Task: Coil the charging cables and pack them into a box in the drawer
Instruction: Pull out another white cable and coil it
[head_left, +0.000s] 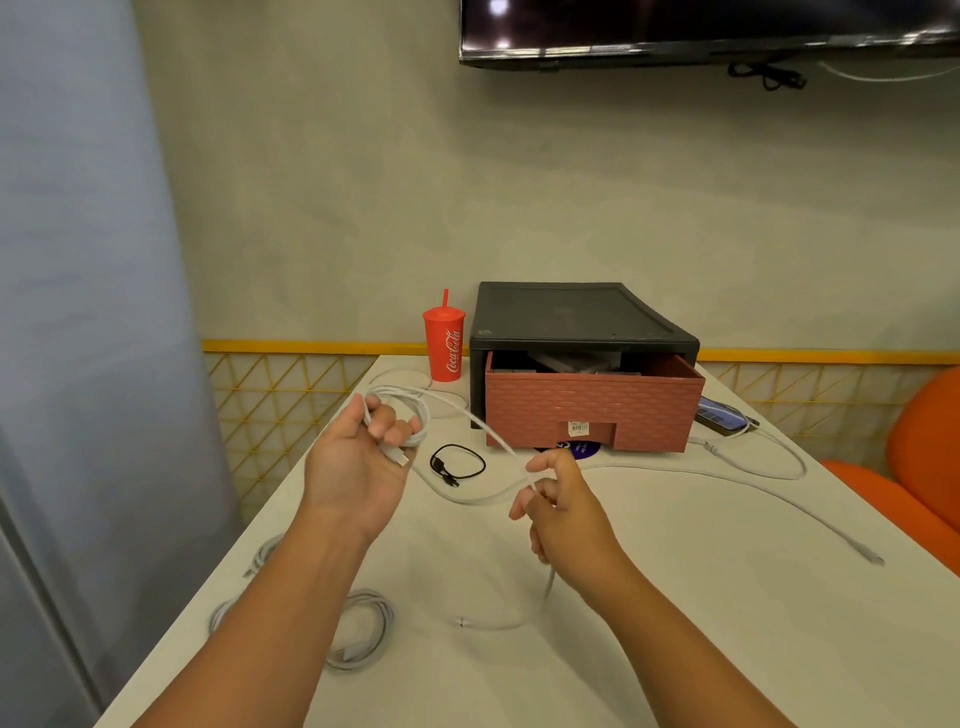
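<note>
Left grip (358, 462), raised over the counter (675, 649): fingers curled round several loops of white charging cable (418, 415), with a connector end poking out beside the fingers.

Right grip (561, 514): thumb and fingertips pinch the free run of that same cable. The tail drops below the hand to a plug lying on the counter.

Behind the hands:
- black drawer case (582, 312)
- reddish drawer (592, 405), pulled partly out; dark items inside, cannot tell what
- red cup (444, 345), just left of the case

In the way:
- small black cable (457, 465), looped on the counter between hands and drawer
- long white cable (779, 506), snaking below the hands and off right

Also on the counter:
- phone (722, 415), right of the drawer, white lead plugged in
- coiled white cable (363, 629), beside the left forearm
- another bundle (260, 561), near the counter's left edge

Orange chair (924, 441), far right.
</note>
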